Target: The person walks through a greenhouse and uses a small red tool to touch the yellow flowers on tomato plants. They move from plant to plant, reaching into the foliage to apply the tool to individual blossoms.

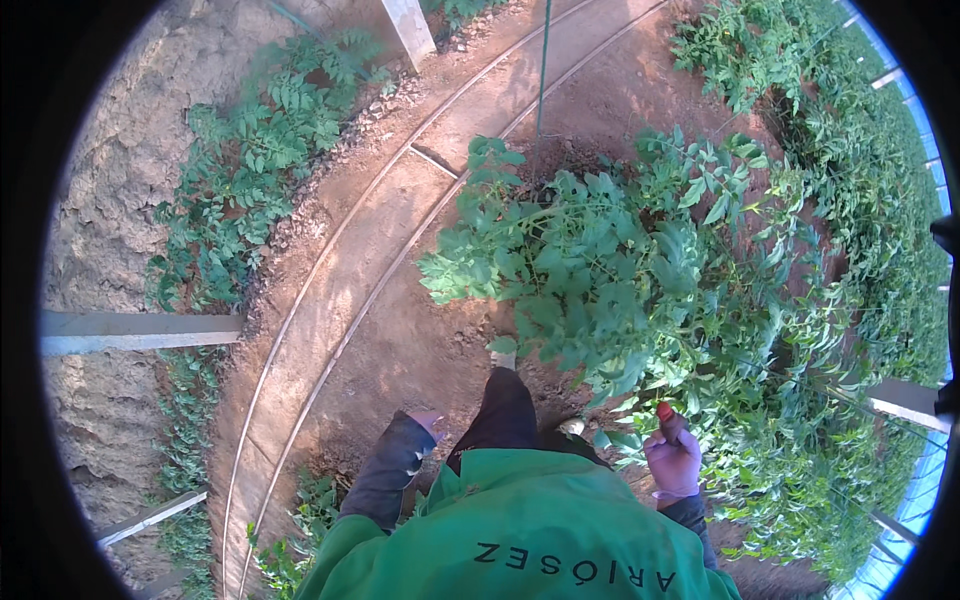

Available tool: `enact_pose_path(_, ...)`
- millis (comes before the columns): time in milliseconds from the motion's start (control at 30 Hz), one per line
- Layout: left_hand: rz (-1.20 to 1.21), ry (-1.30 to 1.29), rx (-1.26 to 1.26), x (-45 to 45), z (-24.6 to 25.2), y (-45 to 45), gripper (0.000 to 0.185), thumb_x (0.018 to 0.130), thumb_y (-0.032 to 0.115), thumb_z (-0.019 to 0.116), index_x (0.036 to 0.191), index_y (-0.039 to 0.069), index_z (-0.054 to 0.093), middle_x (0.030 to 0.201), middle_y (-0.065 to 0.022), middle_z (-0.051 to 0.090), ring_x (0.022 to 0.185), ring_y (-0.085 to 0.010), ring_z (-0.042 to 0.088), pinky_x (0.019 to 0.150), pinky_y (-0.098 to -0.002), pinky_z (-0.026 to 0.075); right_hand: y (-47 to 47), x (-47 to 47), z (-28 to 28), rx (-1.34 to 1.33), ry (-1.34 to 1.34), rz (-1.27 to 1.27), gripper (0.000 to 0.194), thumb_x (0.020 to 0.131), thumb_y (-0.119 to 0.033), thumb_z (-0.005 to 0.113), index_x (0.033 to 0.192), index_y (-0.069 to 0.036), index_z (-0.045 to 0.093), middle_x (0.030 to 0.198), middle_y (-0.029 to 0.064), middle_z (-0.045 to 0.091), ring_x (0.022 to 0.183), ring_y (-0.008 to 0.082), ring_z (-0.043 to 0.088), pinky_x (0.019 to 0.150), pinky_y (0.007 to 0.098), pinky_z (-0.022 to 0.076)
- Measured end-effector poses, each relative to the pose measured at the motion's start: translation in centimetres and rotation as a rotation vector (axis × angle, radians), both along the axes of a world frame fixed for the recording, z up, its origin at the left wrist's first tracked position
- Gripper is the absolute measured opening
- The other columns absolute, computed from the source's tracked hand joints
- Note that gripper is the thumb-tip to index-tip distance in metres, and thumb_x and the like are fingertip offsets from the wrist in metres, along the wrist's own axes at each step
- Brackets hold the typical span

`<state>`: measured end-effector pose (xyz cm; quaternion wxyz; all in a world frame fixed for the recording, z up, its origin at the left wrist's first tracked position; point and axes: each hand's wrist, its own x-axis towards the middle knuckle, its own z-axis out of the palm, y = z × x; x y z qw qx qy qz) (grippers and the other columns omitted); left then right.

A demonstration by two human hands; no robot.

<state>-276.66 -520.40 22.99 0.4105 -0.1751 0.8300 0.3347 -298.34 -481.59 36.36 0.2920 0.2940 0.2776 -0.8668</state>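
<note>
My right hand (673, 454) is at the lower right, its fingers closed around a small reddish-brown object (670, 421) whose kind I cannot tell. Leafy green plants, which look like tomato plants (577, 262), spread just above and beside it. My left hand (427, 424) hangs at the lower middle, over bare soil, below a dark sleeve; it is partly hidden and blurred, and whether it holds anything does not show. Between the hands are my dark trouser leg (506, 405) and the green garment (555, 517) on my body.
A pair of narrow rails (352, 322) curves along the soil path on the left. Beyond it stand more plants (225, 217), a concrete post (142, 330) and a rough earthen wall (105, 247). A green string (544, 75) hangs at the top. Dense plant rows (885, 225) fill the right.
</note>
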Motion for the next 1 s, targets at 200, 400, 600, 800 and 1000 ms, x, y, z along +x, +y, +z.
enact_pose_path(200, -0.007, 0.047, -0.034, -0.4, -3.6, -5.9, 0.043, 0.076, 0.026, 0.061, 0.114, 0.006, 0.053, 0.098, -0.0163, 0.062, 0.090, -0.0293, 0.061, 0.076, -0.0339, 0.049, -3.5, 0.2, -1.2, -0.052, -0.049, -0.096, 0.034, 0.075, -0.012, 0.056, 0.106, -0.003, 0.048, 0.085, 0.0021, 0.047, 0.072, 0.0152, 0.042, 0.073, 0.0316, 0.0406)
enact_pose_path(400, -0.253, -0.102, -0.024, -10.4, 4.0, -3.9, 0.044, 0.076, 0.027, 0.062, 0.112, 0.005, 0.053, 0.096, -0.0163, 0.062, 0.085, -0.0289, 0.062, 0.074, -0.0345, 0.049, -5.0, 1.6, -4.3, -0.067, -0.125, -0.164, 0.042, 0.075, -0.017, 0.060, 0.113, -0.005, 0.046, 0.098, 0.0075, 0.053, 0.074, 0.0164, 0.046, 0.071, 0.0322, 0.0388)
enact_pose_path(600, -0.295, -0.033, -0.038, -12.0, 1.9, -2.4, 0.039, 0.076, 0.027, 0.061, 0.109, 0.007, 0.056, 0.093, -0.0172, 0.062, 0.085, -0.0313, 0.060, 0.075, -0.0369, 0.048, -4.4, 2.0, -3.7, -0.059, -0.134, -0.248, 0.043, 0.073, -0.016, 0.060, 0.111, -0.006, 0.045, 0.094, 0.0074, 0.052, 0.074, 0.0179, 0.045, 0.071, 0.0340, 0.0388)
enact_pose_path(800, -0.325, 0.015, 0.025, -11.9, -0.7, -1.8, 0.029, 0.075, 0.024, 0.057, 0.099, 0.008, 0.060, 0.086, -0.0179, 0.062, 0.080, -0.0342, 0.059, 0.073, -0.0391, 0.047, -1.9, 4.3, -3.7, -0.142, -0.242, -0.422, 0.027, 0.066, -0.014, 0.055, 0.092, -0.006, 0.051, 0.085, 0.0063, 0.049, 0.065, 0.0170, 0.039, 0.063, 0.0308, 0.0327)
enact_pose_path(1000, -0.348, 0.122, 0.124, -10.8, -2.6, -3.3, 0.026, 0.074, 0.021, 0.057, 0.095, 0.007, 0.062, 0.085, -0.0163, 0.062, 0.080, -0.0320, 0.060, 0.073, -0.0378, 0.048, -4.3, 5.0, -5.9, -0.160, -0.325, -0.424, 0.031, 0.066, -0.012, 0.055, 0.096, -0.007, 0.050, 0.085, 0.0056, 0.050, 0.064, 0.0178, 0.041, 0.064, 0.0318, 0.0332)
